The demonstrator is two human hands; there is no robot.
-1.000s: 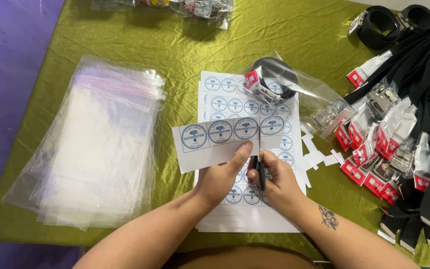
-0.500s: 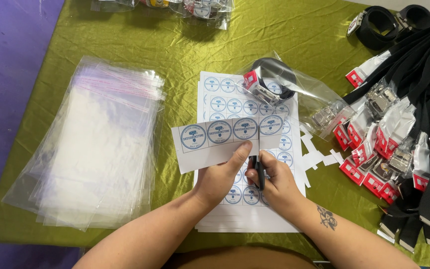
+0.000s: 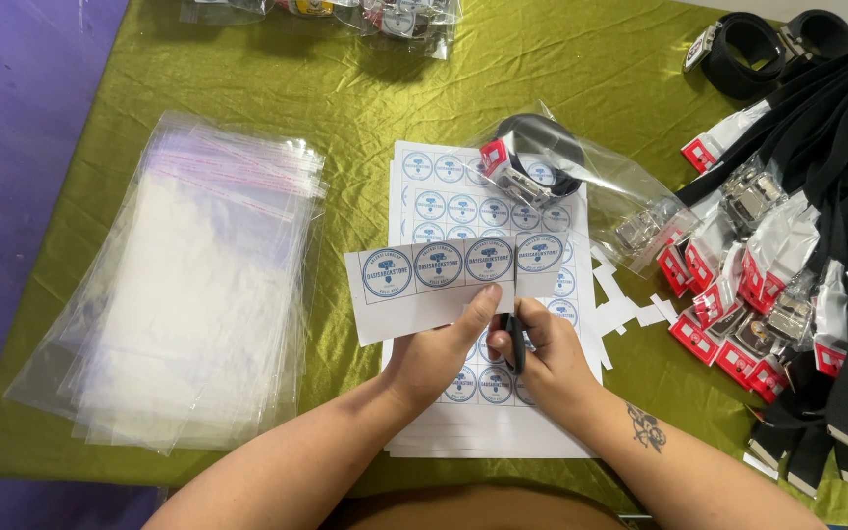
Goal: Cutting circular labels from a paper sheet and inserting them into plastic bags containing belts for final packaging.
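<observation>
My left hand point(image 3: 444, 348) pinches a white strip of round blue-and-white stickers point(image 3: 424, 275) by its lower edge and holds it level above the table. My right hand point(image 3: 542, 348) grips small black scissors point(image 3: 513, 339), whose blades go up into the strip's right part; the tips are hidden behind the paper. Both hands hover over a stack of white sticker sheets point(image 3: 473, 211) lying on the green cloth.
A pile of clear plastic bags point(image 3: 188, 285) lies to the left. A bagged black belt point(image 3: 542, 172) rests on the sheets' top right. Black belts with red tags point(image 3: 797, 265) crowd the right side. Small paper offcuts point(image 3: 630, 309) lie beside the sheets.
The hands and strip have barely shifted; the scissors stay at the same spot in the strip.
</observation>
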